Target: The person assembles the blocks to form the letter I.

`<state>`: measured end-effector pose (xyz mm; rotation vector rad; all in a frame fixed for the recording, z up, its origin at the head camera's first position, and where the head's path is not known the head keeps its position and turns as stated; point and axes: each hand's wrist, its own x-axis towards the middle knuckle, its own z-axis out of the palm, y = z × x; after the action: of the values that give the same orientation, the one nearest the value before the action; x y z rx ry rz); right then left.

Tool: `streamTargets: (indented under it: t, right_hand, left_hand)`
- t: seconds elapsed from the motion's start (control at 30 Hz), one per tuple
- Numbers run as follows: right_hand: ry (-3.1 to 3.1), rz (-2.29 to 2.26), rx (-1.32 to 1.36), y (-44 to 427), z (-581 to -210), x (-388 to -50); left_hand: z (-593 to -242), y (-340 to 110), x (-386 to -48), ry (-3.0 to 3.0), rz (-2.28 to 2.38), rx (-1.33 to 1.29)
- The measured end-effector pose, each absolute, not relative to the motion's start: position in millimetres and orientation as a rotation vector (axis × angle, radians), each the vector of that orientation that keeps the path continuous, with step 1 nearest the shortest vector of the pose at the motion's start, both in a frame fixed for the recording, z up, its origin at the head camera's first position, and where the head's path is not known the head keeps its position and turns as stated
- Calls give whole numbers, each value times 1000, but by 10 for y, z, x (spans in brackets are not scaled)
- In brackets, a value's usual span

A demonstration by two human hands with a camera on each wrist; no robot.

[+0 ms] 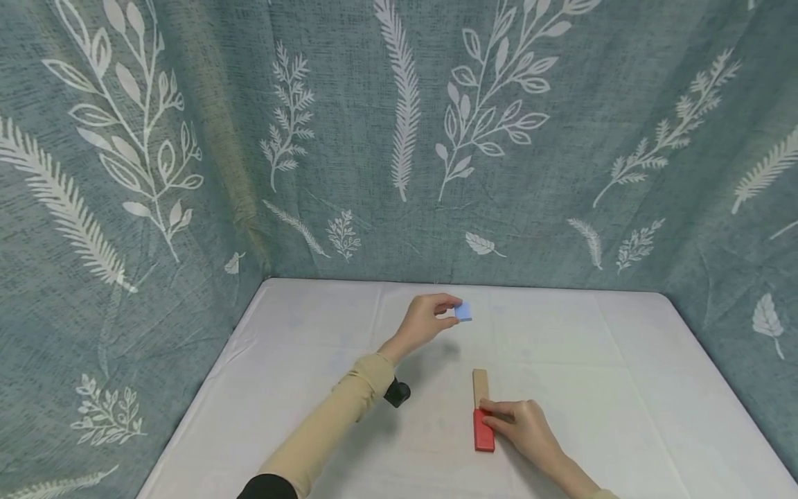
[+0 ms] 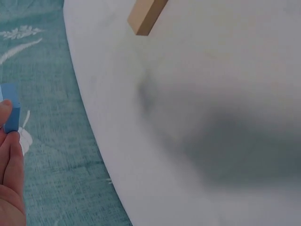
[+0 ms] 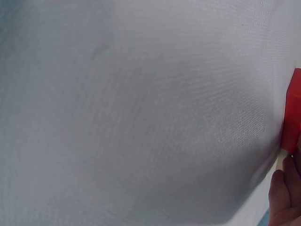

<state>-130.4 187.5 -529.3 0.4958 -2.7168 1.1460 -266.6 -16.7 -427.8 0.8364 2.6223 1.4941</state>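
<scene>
My left hand (image 1: 427,317) pinches a small light-blue block (image 1: 464,312) between thumb and fingers, over the far part of the white table. In the left wrist view the same blue block (image 2: 11,108) shows at the left edge. A red rectangular block (image 1: 483,432) lies nearer to me, its far end against a long tan wooden block (image 1: 479,387), the two in one line. My right hand (image 1: 524,426) grips the red block near that joint, thumb and fingertips on it. In the right wrist view the red block (image 3: 292,115) is partly cut off.
A white cloth covers the table (image 1: 561,374). Green-blue curtains (image 1: 368,138) with white leaf prints stand behind it and on both sides. A black wrist device (image 1: 397,394) hangs below the left wrist.
</scene>
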Motion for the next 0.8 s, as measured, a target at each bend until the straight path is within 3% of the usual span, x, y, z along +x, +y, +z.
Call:
streamTargets:
  t: [0.8]
  right_hand:
    - [-2716,1172,523,1910,-5295,-1332]
  left_hand:
    - [-4608,159,-2620,2660,1356,866]
